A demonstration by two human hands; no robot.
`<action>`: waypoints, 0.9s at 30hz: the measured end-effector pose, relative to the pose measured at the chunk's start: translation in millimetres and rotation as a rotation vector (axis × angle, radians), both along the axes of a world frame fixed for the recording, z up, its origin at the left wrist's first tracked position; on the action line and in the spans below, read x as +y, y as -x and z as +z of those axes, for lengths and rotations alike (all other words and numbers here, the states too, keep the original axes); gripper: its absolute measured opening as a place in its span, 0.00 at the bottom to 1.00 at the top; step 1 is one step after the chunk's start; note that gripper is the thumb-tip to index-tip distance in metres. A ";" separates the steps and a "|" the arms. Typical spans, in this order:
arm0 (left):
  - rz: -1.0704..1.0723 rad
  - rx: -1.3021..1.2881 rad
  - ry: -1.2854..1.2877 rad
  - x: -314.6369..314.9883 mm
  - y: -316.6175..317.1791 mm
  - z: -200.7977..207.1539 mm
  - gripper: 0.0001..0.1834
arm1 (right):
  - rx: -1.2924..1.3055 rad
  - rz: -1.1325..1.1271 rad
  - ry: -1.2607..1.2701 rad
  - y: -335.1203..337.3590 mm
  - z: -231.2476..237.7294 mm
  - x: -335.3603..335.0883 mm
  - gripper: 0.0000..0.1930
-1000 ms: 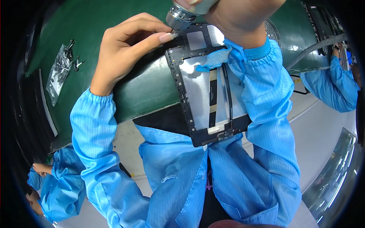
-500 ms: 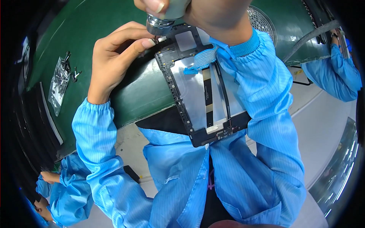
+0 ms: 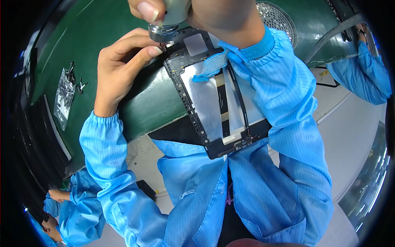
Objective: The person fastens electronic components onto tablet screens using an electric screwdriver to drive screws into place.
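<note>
Bag of clear plastic (image 3: 63, 101) lies leftmost on the glossy green desk (image 3: 160, 99). Next, the left hand (image 3: 117, 68) bends thumb and forefinger beside the bit of a pale, silver-collared screwdriver (image 3: 175, 14); whether they pinch anything, I cannot tell. The black-framed, silver-panelled tablet (image 3: 203, 101) overhangs the desk's near edge, below the right hand (image 3: 210, 12) clamped around the screwdriver.

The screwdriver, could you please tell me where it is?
In the head view, the screwdriver is at the top, left of centre, in the right hand, its bit by the left hand near the upper left corner of the opened device.
</note>
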State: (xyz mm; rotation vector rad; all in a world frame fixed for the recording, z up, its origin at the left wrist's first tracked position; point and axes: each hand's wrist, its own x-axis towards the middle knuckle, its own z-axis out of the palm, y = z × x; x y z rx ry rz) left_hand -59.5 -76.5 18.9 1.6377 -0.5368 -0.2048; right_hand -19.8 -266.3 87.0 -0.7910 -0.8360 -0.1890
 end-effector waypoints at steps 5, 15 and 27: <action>-0.008 -0.012 -0.002 -1.0 0.5 2.8 0.07 | -0.086 -0.049 0.041 -1.4 0.3 -4.3 0.05; 0.000 0.010 -0.016 0.1 0.4 1.5 0.07 | 0.119 -0.009 0.159 5.5 2.2 1.2 0.08; -0.033 0.006 0.065 -1.4 -1.3 4.0 0.08 | 0.180 0.161 0.116 3.8 3.8 -6.5 0.11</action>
